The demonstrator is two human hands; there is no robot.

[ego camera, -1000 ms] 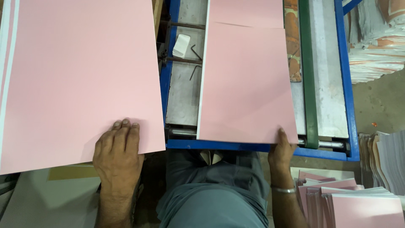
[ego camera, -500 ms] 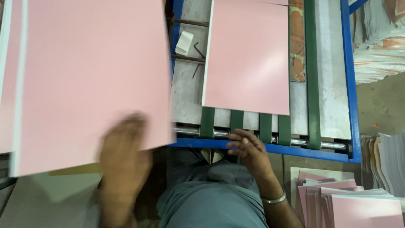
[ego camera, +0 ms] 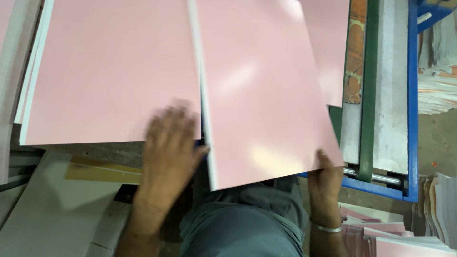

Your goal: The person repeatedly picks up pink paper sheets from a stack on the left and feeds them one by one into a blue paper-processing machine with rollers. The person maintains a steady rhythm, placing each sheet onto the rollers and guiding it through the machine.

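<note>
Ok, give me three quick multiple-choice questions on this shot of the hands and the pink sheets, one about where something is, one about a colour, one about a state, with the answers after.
1. Where does the loose pink sheet lie relative to the pink stack?
A. To its right
B. To its left
C. Underneath it

2. What colour is the machine frame?
A. Red
B. Blue
C. Yellow

3. What is the right hand doing?
A. Hanging free, clear of all paper
B. Resting flat on the stack
C. Gripping the loose pink sheet's lower right corner

Answers:
1. A, the sheet lies right of the stack, its left edge beside the left hand.
2. B, the frame's rail along the right side is blue, next to a green belt.
3. C, the fingers sit at that corner with the sheet held over the lap.
</note>
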